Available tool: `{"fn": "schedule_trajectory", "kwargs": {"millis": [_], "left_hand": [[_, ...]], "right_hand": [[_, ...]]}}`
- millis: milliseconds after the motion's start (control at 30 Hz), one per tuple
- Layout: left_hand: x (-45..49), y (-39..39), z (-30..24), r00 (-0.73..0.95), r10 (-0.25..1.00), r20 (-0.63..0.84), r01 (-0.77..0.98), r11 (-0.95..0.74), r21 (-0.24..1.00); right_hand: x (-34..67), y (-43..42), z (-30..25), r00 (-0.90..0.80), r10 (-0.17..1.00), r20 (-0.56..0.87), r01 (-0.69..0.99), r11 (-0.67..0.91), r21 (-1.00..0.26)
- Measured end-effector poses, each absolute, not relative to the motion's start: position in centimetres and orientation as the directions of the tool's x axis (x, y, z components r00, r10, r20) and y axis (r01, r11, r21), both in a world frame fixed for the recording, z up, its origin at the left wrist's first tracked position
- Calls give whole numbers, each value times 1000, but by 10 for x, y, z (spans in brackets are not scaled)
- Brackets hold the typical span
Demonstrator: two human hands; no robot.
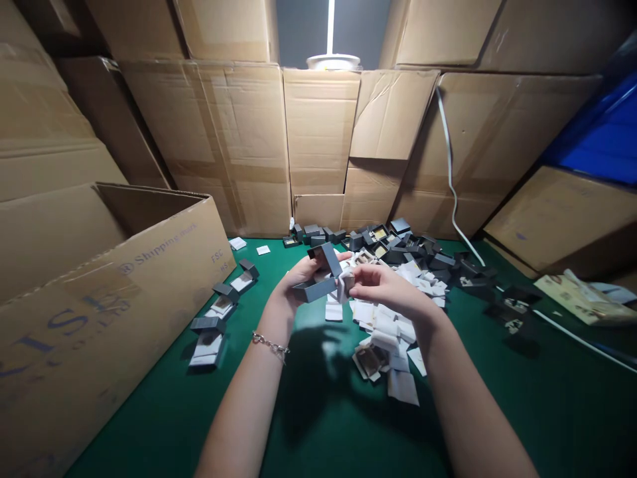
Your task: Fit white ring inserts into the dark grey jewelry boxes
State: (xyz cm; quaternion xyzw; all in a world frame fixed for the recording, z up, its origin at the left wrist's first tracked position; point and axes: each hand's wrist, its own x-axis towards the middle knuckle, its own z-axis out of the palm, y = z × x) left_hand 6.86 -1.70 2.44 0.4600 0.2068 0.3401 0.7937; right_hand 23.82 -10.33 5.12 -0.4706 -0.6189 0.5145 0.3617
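Single head-worn view, looking forward and down, close over the hands.
The camera sits at the person's head. Both forearms enter from the bottom edge and meet near mid-frame, where the left hand (298,279), holding a grey box (318,287), and the right hand (385,289) are closest. It faces across the green worktop (318,425) towards stacked cardboard boxes (318,133).

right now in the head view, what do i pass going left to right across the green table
open cardboard shipping carton → row of open grey boxes → left hand → open grey box it holds → white insert → right hand pinching that insert → scattered dark boxes → printed paper sheets at the right edge
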Motion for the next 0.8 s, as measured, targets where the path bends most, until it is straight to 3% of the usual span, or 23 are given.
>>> {"fn": "schedule_trajectory", "kwargs": {"millis": [200,333,433,600,800], "left_hand": [[60,-30,29,676,737,18,-426,371,825],[59,-43,39,597,799,76,-461,265,847],[65,-48,45,662,749,-36,-339,341,877],[69,-54,48,533,845,-29,-377,268,887],[64,-59,49,624,781,36,-433,307,847]], "right_hand": [[243,-100,48,-294,956,-14,89,13,-996],[243,-101,49,-233,972,-11,-126,-42,-991],[240,-105,54,-215,976,26,-254,-30,-967],[237,-106,56,-272,962,13,-311,-75,-948],[240,-102,48,-317,946,64,-334,-48,-941]]}}
